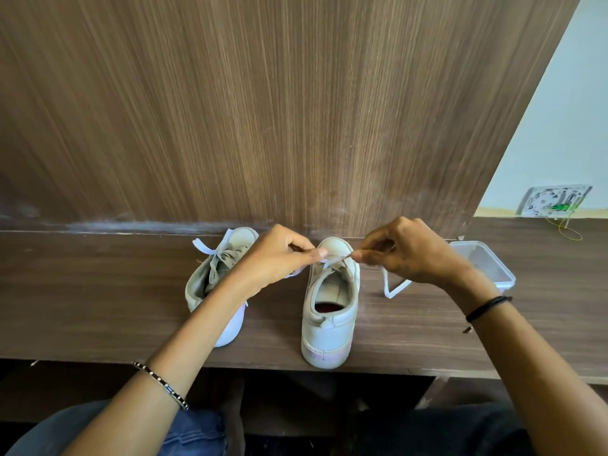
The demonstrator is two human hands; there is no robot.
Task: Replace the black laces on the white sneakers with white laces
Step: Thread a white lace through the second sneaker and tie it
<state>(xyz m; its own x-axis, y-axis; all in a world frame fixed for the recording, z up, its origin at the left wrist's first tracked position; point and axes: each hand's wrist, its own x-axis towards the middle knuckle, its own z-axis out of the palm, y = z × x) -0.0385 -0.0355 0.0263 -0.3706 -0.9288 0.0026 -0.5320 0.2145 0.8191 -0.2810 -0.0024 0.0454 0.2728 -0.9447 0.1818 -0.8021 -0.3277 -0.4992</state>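
Left hand (279, 258) and right hand (411, 255) both pinch a white lace (331, 259) over the centre-frame sneaker (329, 324); the left forearm partly hides the second sneaker (210, 278); a clear tub (487, 258), contents indiscernible, sits at right.

There's one camera only, worn on the person's head. It looks forward and down across the desk (98, 291) from close above its near edge. The view is wide-angled, catching the wooden panel (296, 110) rising behind the desk and the person's lap (194, 432) below its front edge.
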